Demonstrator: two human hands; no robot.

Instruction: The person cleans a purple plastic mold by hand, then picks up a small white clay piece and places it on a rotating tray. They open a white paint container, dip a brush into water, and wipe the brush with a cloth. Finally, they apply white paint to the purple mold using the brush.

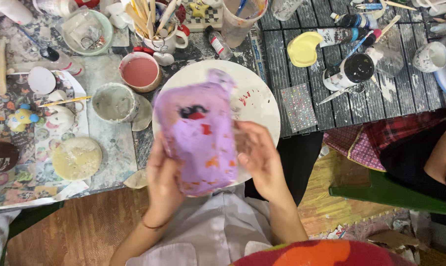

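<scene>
Paint-stained table point(109, 152), white round board point(262, 98), pink paint cup point(140, 72), grey cup point(114, 102)

Lilac painted piece point(198, 133), red, black and orange blotches. Far left: pink-filled cup point(140, 72). Far right: yellow palette point(302, 49); near right, red plaid cloth point(380, 133).

The light is falling soft and even over my messy table point(109, 162). It is shining bright on the white round plate point(255, 93), and nothing is glaring there. I am not seeing any hard, dark shadows; only a faint one is sitting under my hands. The purple painted thing point(198, 135) in front of the plate is looking smeary and blurry, and my left hand point(163, 180) and right hand point(259, 157) are looking soft too. The cups and brushes behind the plate are looking sharper. Far out from the plate, the corners are bending and getting a bit darker.
</scene>
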